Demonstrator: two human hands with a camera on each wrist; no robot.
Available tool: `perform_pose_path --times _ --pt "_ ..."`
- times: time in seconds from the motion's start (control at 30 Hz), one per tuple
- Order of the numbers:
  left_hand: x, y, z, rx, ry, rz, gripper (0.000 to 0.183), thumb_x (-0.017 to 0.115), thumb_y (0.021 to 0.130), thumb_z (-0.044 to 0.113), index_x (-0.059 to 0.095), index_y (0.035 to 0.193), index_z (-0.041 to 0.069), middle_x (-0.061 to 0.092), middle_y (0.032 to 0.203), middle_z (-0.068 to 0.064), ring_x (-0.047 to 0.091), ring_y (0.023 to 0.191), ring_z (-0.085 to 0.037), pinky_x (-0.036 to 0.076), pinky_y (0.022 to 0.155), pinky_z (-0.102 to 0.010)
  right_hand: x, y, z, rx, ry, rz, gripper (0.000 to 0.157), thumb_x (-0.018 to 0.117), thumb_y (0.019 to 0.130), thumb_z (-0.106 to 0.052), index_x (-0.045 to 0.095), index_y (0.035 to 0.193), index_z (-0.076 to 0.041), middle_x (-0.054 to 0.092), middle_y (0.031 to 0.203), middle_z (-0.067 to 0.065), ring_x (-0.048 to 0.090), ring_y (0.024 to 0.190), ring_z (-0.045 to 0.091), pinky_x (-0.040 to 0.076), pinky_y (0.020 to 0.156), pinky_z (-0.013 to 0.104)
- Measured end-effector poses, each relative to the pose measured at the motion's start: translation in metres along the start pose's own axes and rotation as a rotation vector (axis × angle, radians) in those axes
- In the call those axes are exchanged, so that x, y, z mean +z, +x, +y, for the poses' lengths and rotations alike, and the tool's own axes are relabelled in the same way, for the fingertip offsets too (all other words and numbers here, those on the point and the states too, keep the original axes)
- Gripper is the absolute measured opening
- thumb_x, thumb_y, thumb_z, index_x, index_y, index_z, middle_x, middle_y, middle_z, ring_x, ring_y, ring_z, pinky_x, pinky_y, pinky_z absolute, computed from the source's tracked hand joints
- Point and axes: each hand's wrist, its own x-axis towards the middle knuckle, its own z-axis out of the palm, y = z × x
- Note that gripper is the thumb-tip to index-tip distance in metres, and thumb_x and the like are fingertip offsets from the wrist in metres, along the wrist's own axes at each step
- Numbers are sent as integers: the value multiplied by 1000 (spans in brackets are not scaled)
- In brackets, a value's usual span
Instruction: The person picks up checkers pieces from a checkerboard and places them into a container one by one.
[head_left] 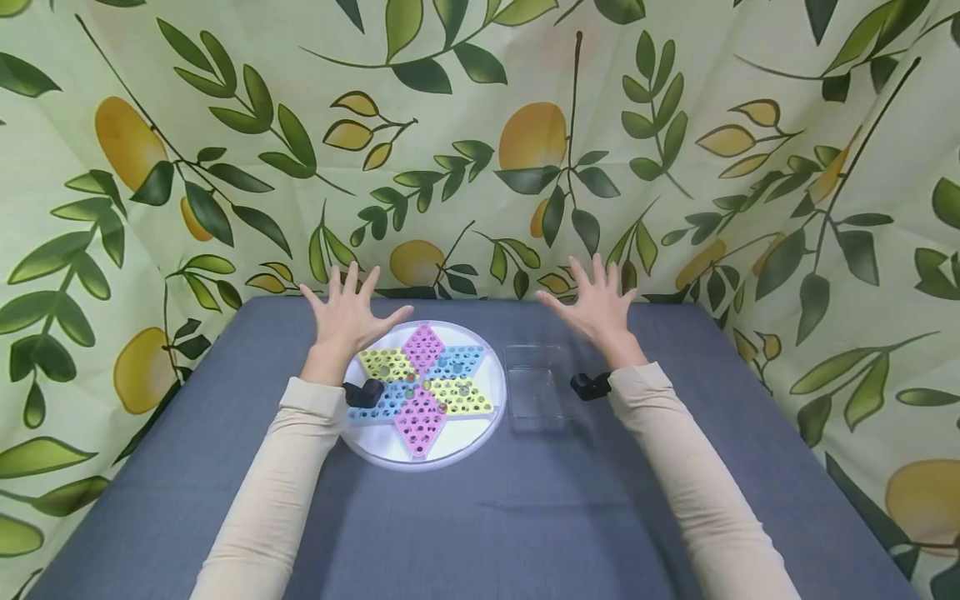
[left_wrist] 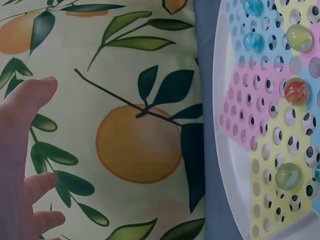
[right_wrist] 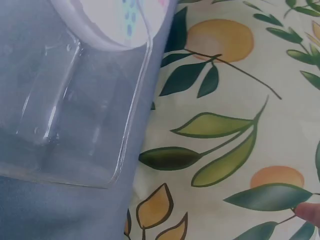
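My left hand [head_left: 345, 321] is raised with fingers spread, holding nothing, over the left edge of a round white Chinese checkers board [head_left: 480, 433]. Its star has pink, blue and yellow points full of holes. Several glass marbles sit on the board, among them a red swirled marble [left_wrist: 297, 91], a green marble [left_wrist: 288, 176] and a blue marble [left_wrist: 253, 42]. My right hand [head_left: 600, 312], also raised and spread, holds nothing. It is nearest to a clear plastic box [head_left: 536, 427] just right of the board. A fingertip [right_wrist: 307, 212] shows at the right wrist view's edge.
Board and box stand on a dark grey table [head_left: 480, 533]. Behind and beside it hangs a cream cloth [head_left: 465, 108] printed with leaves and orange fruit. Black wrist cameras sit under both wrists, the left camera [head_left: 365, 393] overlapping the board in the head view.
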Motion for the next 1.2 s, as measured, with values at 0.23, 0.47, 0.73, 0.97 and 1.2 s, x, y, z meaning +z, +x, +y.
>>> perform_pose_path --times 0.23,0.47,0.73,0.97,1.2 --pt "2 -7 -4 29 -33 34 84 46 89 66 27 152 16 26 158 -19 19 148 -41 6 116 -70 -2 -9 7 -72 139 1 79 48 90 -64 32 150 -15 25 158 21 26 144 45 30 108 66" --pt "11 -22 -10 44 -79 78 62 52 94 49 46 141 10 48 144 -20 43 134 -41 34 109 -61 7 -25 20 -121 396 -63 62 54 96 -41 39 146 -7 40 150 21 37 139 39 33 112 56" --pt "25 -39 -22 52 -307 84 49 54 96 39 56 133 7 55 134 -20 52 124 -39 42 101 -57 21 -47 35 -120 675 -102 49 53 99 -28 45 142 -7 47 145 21 44 135 37 39 108 54" --pt "40 -49 -32 62 -422 25 45 57 96 33 58 130 4 61 123 -21 57 115 -38 45 97 -54 47 -62 51 -124 833 -235 50 49 101 -23 38 146 -3 41 149 25 44 134 41 46 105 48" --pt "56 -52 -41 96 -490 -12 38 62 93 25 63 122 0 67 108 -21 63 102 -36 49 90 -51 79 -66 61 -61 986 -301 54 54 98 -20 37 146 -2 38 151 25 42 136 36 50 98 27"
